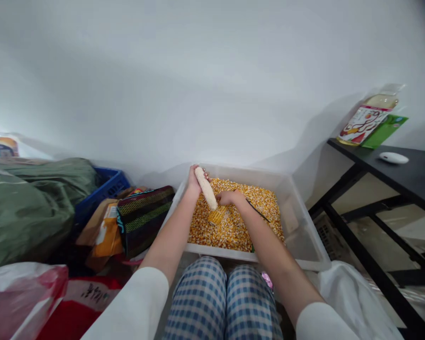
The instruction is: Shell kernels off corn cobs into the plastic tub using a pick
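Note:
My left hand [194, 180] is wrapped round a pale, bare corn cob [206, 190], which slants down to the right. Below the cob's lower end is an ear of corn [217, 216] with yellow kernels still on it. Curled over the ear's upper part, my right hand [229, 197] is closed, its fingertips close to the bare cob's lower end; they are partly hidden. Both hands are over a translucent plastic bin [306, 222] holding a thick layer of loose corn kernels [230, 236]. A dark cord or band shows by my right wrist.
At the right, a black table [411, 167] carries a bottle [370, 118], a green packet [384, 131] and a white oval object [394, 158]. A blue crate [118, 182], green cloth [24, 212], a striped mesh bag [147, 217] and plastic bags crowd the left. Behind the bin rises a white wall.

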`<state>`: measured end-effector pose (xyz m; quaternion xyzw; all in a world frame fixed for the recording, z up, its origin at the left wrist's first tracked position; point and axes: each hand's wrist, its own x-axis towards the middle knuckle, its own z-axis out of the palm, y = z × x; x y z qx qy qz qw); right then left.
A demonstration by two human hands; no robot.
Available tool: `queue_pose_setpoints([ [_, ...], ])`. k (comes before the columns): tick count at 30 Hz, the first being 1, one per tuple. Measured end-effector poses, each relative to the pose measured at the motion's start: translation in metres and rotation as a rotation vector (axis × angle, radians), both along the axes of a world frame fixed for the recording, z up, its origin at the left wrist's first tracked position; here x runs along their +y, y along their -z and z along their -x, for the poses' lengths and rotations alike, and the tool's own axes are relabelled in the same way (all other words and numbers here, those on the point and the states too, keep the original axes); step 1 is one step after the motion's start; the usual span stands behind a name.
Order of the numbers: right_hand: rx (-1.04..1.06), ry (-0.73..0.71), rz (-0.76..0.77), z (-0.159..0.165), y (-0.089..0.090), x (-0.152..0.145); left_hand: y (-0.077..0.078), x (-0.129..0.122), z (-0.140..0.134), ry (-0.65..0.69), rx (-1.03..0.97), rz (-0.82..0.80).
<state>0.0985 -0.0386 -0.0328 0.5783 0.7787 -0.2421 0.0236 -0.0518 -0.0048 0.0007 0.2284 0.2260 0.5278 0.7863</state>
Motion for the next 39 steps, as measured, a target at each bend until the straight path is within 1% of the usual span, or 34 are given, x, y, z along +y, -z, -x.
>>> queue_pose_setpoints([
  [1,-0.013,-0.035,0.048,0.002,0.000,-0.002,-0.009,-0.003,0.001,0.043,-0.006,-0.050],
  [2,-0.030,-0.063,0.096,0.002,0.000,-0.004,-0.019,-0.007,0.002,0.055,-0.001,-0.107],
  [4,-0.073,-0.108,0.144,0.001,0.003,-0.011,-0.040,-0.013,0.002,0.020,0.019,-0.250],
  [6,-0.125,-0.156,0.133,-0.003,0.008,-0.018,-0.057,-0.018,-0.001,-0.048,0.164,-0.387],
  [8,-0.164,-0.202,0.081,-0.009,0.015,-0.025,-0.066,-0.024,-0.006,-0.110,0.376,-0.491],
  [9,-0.164,-0.220,0.053,-0.012,0.019,-0.028,-0.068,-0.027,-0.008,-0.140,0.454,-0.524],
  [11,-0.118,-0.239,0.011,-0.020,0.025,-0.030,-0.068,-0.037,-0.011,-0.211,0.540,-0.552],
  [14,0.059,-0.247,0.002,-0.033,0.030,-0.026,-0.069,-0.057,-0.007,-0.329,0.631,-0.582],
  [15,0.137,-0.214,-0.006,-0.038,0.030,-0.023,-0.070,-0.065,-0.004,-0.366,0.671,-0.606],
  [16,0.202,-0.151,-0.020,-0.042,0.030,-0.021,-0.073,-0.074,-0.002,-0.399,0.702,-0.630],
  [18,0.258,-0.007,-0.082,-0.050,0.029,-0.017,-0.080,-0.092,0.001,-0.461,0.731,-0.661],
  [20,0.255,0.075,-0.123,-0.055,0.028,-0.015,-0.088,-0.109,0.001,-0.465,0.720,-0.664],
  [23,0.222,0.111,-0.133,-0.057,0.030,-0.016,-0.096,-0.131,-0.005,-0.484,0.616,-0.574],
  [25,0.193,0.131,-0.136,-0.055,0.034,-0.018,-0.097,-0.143,-0.006,-0.513,0.586,-0.540],
  [27,0.162,0.147,-0.139,-0.052,0.039,-0.018,-0.095,-0.156,-0.002,-0.559,0.643,-0.581],
  [28,0.148,0.153,-0.142,-0.051,0.042,-0.019,-0.094,-0.163,0.002,-0.595,0.710,-0.627],
  [30,0.121,0.168,-0.156,-0.049,0.048,-0.019,-0.091,-0.178,0.018,-0.709,0.908,-0.732],
  [32,0.098,0.184,-0.172,-0.049,0.053,-0.019,-0.092,-0.194,0.043,-0.896,1.136,-0.786],
  [33,0.090,0.189,-0.178,-0.050,0.055,-0.019,-0.093,-0.202,0.058,-0.999,1.248,-0.786],
  [35,0.082,0.189,-0.182,-0.051,0.058,-0.018,-0.100,-0.218,0.096,-1.192,1.471,-0.733],
  [37,0.085,0.180,-0.181,-0.053,0.059,-0.016,-0.108,-0.238,0.141,-1.366,1.687,-0.656],
  [38,0.088,0.177,-0.180,-0.054,0.059,-0.015,-0.110,-0.249,0.165,-1.392,1.805,-0.615],
  [39,0.093,0.178,-0.180,-0.054,0.059,-0.014,-0.111,-0.260,0.190,-1.365,1.915,-0.538],
])
